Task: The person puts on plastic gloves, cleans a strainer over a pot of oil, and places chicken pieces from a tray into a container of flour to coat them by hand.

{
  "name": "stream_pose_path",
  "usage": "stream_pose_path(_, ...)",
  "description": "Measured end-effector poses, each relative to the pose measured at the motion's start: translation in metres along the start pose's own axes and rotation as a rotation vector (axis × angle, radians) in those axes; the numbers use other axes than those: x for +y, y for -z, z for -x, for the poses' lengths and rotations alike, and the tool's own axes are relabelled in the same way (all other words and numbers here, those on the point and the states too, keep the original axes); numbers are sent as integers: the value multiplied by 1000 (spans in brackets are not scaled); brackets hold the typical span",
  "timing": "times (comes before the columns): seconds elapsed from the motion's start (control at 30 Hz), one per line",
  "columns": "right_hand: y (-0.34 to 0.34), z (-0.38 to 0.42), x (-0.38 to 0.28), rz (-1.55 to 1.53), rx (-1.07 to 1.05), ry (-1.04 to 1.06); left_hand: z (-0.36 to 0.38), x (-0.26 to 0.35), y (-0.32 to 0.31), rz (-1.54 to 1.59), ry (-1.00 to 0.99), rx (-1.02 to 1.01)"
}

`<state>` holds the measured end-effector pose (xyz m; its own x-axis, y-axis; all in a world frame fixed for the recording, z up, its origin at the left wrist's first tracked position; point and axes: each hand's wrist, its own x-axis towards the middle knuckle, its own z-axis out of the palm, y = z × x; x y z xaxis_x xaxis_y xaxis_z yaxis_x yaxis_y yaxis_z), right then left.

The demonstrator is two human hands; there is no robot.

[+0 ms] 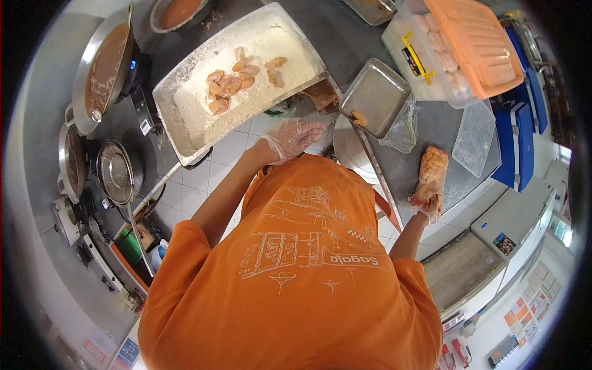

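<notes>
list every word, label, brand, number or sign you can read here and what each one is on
"Sagala" (upside down; last letters uncertain): orange shirt
Smaller lettering within the shirt's drawing: too small to read
Dark label on the clear container: too small to read
Sticker at right: unreadable
Wall papers and posters at lower left: too blurred to read

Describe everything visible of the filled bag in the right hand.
The bag is long and plump, apparently thin clear plastic, its contents orange and pinkish; what they are is unclear. It stretches away over the dark worktop, near the edge, its narrowed near end gripped in the right hand. Whether it rests fully on the surface cannot be told.
</notes>
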<state>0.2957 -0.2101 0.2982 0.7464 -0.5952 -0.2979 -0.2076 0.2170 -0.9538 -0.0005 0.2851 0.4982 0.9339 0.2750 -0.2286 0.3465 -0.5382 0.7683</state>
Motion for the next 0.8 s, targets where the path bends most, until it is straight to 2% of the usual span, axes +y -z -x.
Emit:
stream_pose_path(0.07,3,4,-17,95,-18,3,1,-6,11,72,15,-1)
stream_pose_path(0.17,-3,15,-25,265,-16,4,0,-24,20,14,5,-33)
stream_pose_path(0.23,1,10,-26,350,-4,8,-2,-37,20,322,-36,22)
stream_pose_path(0.27,6,-2,-19,256,-36,4,-3,-39,25,330,-34,23)
stream_pose_path(0.33,9,3,-21,169,-69,1,-4,-36,45,118,-83,11)
stream_pose_path(0.47,-7,40,-43,36,138,108,0,-37,77,105,-86,-30)
stream_pose_path(0.53,-6,61,-51,10,198,139,3,-38,85,172,-163,0)
stream_pose_path(0.63,-3,86,-68,-33,-6,265,5,-33,98,294,-99,-86)
stream_pose_path(0.7,-9,98,-75,11,-26,281,1,-39,91,328,-123,-92)
stream_pose_path(0.8,-32,141,-96,24,-113,195,-10,-51,70,336,-182,-90)
